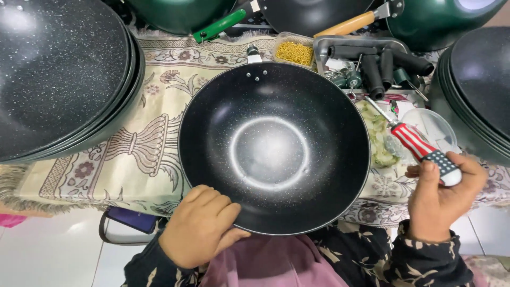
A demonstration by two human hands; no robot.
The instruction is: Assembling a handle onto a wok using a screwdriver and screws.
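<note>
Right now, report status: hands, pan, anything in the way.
Left hand grips near rim of black wok. Right hand holds striped screwdriver. Black handles in tray behind wok.

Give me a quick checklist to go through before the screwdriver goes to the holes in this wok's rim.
1. Wok steadied: ok, the left hand grips its near rim.
2. Screwdriver in hand: ok, the right hand holds its striped handle, tip pointing up and away to the right of the wok.
3. Holes clear: ok, three small holes show at the far rim, nothing over them.
4. Handles within reach: ok, black handles lie in the grey tray behind the wok.
5. Fasteners ready: cannot tell, the small tub holds yellowish bits too small to identify.
6. Inside of wok empty: ok.
</note>
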